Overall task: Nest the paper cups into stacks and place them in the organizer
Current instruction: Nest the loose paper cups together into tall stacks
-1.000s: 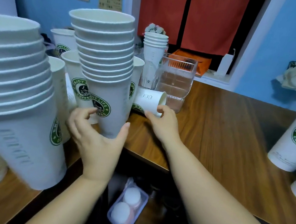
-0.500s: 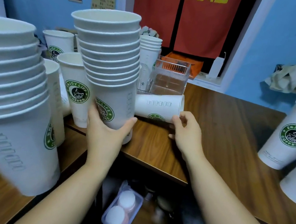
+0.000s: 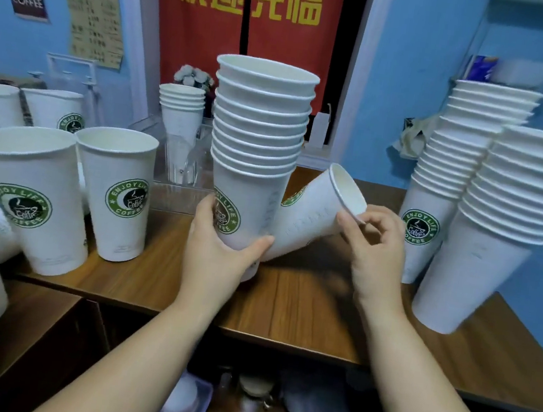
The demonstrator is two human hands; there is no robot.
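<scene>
A tall stack of nested white paper cups (image 3: 257, 141) with a green coffee logo stands upright at the centre, and my left hand (image 3: 219, 251) grips its bottom cup. Just to its right a single paper cup (image 3: 313, 216) tilts with its mouth up and to the right; my right hand (image 3: 376, 254) pinches its rim. The clear plastic organizer (image 3: 177, 172) stands behind the stack on the wooden counter (image 3: 301, 306) and holds a short stack of cups (image 3: 180, 114).
Two loose cups (image 3: 112, 195) stand left of centre, with more cups and a blurred stack at the far left. Two tall stacks (image 3: 501, 236) stand at the right. The counter's front edge drops to a shelf with bags and containers.
My right hand has raised the lying cup by its rim, tilting it mouth-up. My left hand keeps its grip on the stack, which has moved right, towards the centre. The camera has turned right.
</scene>
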